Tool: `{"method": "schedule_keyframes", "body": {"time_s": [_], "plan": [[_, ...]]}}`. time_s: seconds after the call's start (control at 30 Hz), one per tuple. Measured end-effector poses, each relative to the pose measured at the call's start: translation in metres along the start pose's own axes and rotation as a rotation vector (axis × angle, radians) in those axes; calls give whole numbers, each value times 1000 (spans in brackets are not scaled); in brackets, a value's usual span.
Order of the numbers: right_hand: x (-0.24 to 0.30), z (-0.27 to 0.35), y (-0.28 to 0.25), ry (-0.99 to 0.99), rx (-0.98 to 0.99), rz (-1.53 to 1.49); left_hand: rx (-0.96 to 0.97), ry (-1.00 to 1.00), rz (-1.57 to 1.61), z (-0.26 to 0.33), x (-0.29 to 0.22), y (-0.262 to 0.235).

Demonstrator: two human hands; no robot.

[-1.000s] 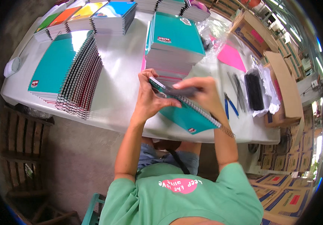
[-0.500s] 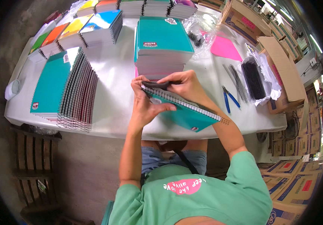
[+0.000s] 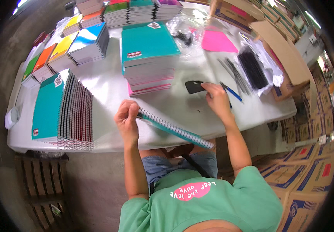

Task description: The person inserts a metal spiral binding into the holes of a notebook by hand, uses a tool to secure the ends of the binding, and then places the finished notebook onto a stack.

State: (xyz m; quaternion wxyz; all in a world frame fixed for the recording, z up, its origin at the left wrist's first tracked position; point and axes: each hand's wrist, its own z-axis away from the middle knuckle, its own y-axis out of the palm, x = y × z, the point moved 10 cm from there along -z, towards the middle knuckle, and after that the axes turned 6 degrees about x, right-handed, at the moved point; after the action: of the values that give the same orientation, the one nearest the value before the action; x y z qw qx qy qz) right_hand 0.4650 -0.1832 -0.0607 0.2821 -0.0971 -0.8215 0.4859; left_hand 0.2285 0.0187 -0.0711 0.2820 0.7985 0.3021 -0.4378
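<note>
My left hand (image 3: 127, 119) is closed on one end of a teal spiral notebook (image 3: 174, 131), which is tilted with its coil side up and slants down to the right over the table's front edge. In my right hand (image 3: 218, 101) a small flat black piece (image 3: 194, 87) is pinched by one corner, just above or on the tabletop. Right beside that hand lies a pair of blue-handled pliers (image 3: 233, 93). A tall stack of teal-covered books (image 3: 149, 46) stands beyond my hands, with pink edges at its bottom.
Coil-bound teal notebooks (image 3: 48, 106) are stacked at the left. More coloured notebook stacks (image 3: 87, 40) line the back left. Loose wire coils (image 3: 234, 75), black coils (image 3: 252, 67), a pink sheet (image 3: 219, 41) and an open carton (image 3: 285, 54) are at the right.
My right hand has left the notebook and moved right with the black piece, toward the pliers. My left hand has shifted left and down slightly, still gripping the notebook. The head view has turned.
</note>
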Motion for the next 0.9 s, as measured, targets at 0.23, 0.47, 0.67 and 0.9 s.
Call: {"method": "schedule_keyframes", "body": {"time_s": [0.23,0.47,0.67,0.9], "plan": [[-105,53,-12,490,109,351,-327,111,0,27,-33,-34],[-132,61,17,577,229,456,-372,205,-74,46,-45,-11],[-119,57,14,543,80,421,-386,39,13,50,-29,-21],[-26,54,-42,218,-189,-309,-376,32,-28,50,-34,-12]]}}
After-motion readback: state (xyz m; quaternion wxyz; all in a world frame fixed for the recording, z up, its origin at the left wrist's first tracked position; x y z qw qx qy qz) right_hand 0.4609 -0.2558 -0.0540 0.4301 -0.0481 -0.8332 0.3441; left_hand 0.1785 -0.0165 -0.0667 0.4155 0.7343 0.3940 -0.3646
